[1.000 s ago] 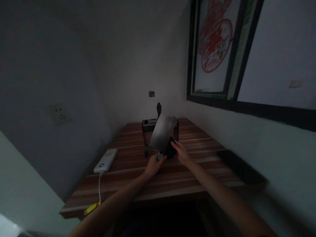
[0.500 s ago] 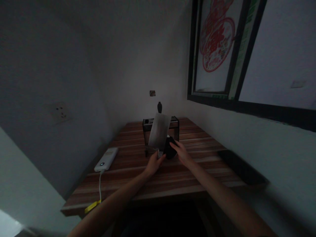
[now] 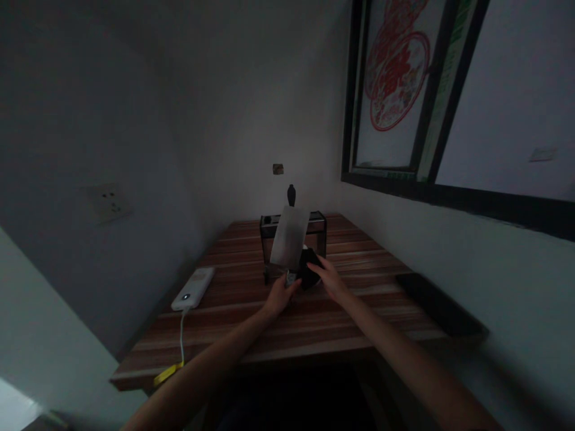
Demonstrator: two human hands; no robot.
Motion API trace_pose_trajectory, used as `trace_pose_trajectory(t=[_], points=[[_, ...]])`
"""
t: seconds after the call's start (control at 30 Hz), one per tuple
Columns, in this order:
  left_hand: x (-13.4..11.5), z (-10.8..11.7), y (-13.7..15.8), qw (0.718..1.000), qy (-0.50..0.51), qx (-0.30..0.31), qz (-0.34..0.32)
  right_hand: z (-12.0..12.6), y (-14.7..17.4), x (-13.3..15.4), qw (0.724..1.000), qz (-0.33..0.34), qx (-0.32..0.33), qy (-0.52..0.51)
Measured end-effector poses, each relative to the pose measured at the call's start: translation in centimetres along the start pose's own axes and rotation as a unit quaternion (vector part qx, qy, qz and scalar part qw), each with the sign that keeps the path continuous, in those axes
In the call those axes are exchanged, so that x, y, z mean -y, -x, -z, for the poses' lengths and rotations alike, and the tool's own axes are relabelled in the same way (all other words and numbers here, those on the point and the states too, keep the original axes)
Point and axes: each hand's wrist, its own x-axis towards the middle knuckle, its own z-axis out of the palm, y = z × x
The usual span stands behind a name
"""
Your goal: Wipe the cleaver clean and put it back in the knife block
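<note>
Over the middle of the table stands a pale, translucent flat sheet or bag [image 3: 291,236], tilted upright. My left hand [image 3: 279,296] is closed at its lower end, around a small printed patch [image 3: 291,278]; the thumb reaches toward a black item. That black item [image 3: 309,269], soft-looking or pouch-like, sits against the sheet's lower right side. Closed on its right edge is my right hand [image 3: 330,279]. Poor light hides the exact kind of both things.
Behind the sheet is a small black-framed rack [image 3: 318,222], with a dark bottle-like shape [image 3: 291,195] above. A white power bank [image 3: 194,288] with a white cable [image 3: 182,338] and yellow tag [image 3: 167,374] lies left. At right lies a dark flat slab [image 3: 440,304] on the striped table [image 3: 359,317].
Almost nothing differs. Both hands stay on the sheet and the black item; the black item looks slightly shifted and the view has moved a little.
</note>
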Motion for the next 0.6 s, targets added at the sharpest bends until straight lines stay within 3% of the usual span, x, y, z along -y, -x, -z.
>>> trace_pose_trajectory(t=[0.17,0.4,0.5,0.6], points=[[0.0,0.3,-0.3,1.000,-0.001,0.006,-0.014,0.1,-0.1,-0.2,1.000,0.005,0.002,0.021],[0.2,0.2,-0.3,0.997,0.058,0.047,0.025,0.5,0.0,1.1,0.991,0.049,0.017,0.122],[0.3,0.3,-0.3,0.997,0.050,0.060,0.013,1.4,-0.2,1.6,0.987,0.069,-0.005,0.145],[0.6,0.5,-0.5,0.998,0.025,0.056,0.006,2.3,-0.7,2.3,0.985,0.085,-0.069,0.131]])
